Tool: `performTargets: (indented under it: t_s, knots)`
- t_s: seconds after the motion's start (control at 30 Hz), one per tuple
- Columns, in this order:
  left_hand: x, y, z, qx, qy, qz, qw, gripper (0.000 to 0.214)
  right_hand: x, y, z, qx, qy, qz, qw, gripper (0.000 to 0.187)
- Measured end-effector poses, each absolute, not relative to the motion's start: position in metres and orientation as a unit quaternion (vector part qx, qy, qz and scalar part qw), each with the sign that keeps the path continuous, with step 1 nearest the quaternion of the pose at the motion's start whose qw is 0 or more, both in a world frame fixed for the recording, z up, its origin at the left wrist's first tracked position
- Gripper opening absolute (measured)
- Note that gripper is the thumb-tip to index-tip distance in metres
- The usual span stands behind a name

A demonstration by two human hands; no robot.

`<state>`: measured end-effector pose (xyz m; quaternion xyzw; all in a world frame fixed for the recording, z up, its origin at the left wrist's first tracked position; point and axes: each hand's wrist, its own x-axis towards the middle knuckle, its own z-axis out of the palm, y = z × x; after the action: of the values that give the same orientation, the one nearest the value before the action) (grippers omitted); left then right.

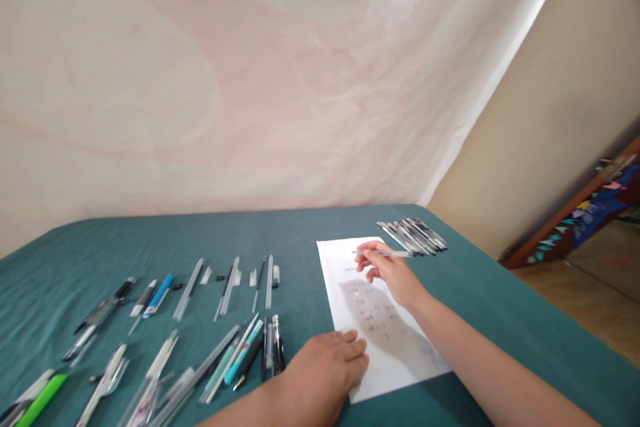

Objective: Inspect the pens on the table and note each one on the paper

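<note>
My right hand (387,270) is raised over the upper part of a white sheet of paper (334,263). Between its thumb and fingers lies a slim clear pen (397,253), held nearly level, one end pointing left and the other toward the right. Rows of dark handwriting, too blurred to read, run down the sheet. My left hand (333,363) rests palm down, fingers loosely stretched over the sheet's lower left edge. Just left of it lie a dark pen with a silver end (277,343) and a turquoise patterned pen (244,351).
A row of several pens (413,235) lies beyond the paper at the right. Pen barrels, caps and refills, among them a blue pen part (159,295) and a green one (43,400), spread over the left of the green-covered table (300,227). A pale curtain (280,93) hangs behind.
</note>
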<state>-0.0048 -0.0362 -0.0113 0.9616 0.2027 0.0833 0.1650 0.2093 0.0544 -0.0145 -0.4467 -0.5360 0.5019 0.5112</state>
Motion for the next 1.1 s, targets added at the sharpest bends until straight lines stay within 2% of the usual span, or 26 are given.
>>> performTargets:
  t_s: [0.2, 0.47, 0.83, 1.1]
  knots:
    - [-0.005, -0.037, -0.008, 0.963, 0.209, 0.072, 0.157, 0.034, 0.212, 0.061, -0.042, -0.521, -0.581, 0.436, 0.448, 0.013]
    - [-0.005, -0.036, -0.006, 0.962, 0.204, 0.074, 0.167, 0.034, 0.218, 0.067, -0.048, -0.536, -0.587, 0.411, 0.447, 0.024]
    - [-0.005, -0.037, -0.006, 0.960, 0.205, 0.081, 0.170, 0.036, 0.212, 0.062, -0.053, -0.528, -0.624, 0.388, 0.426, 0.013]
    - [-0.004, -0.038, -0.006, 0.961, 0.213, 0.071, 0.159, 0.035, 0.211, 0.059, -0.055, -0.546, -0.643, 0.321, 0.431, 0.008]
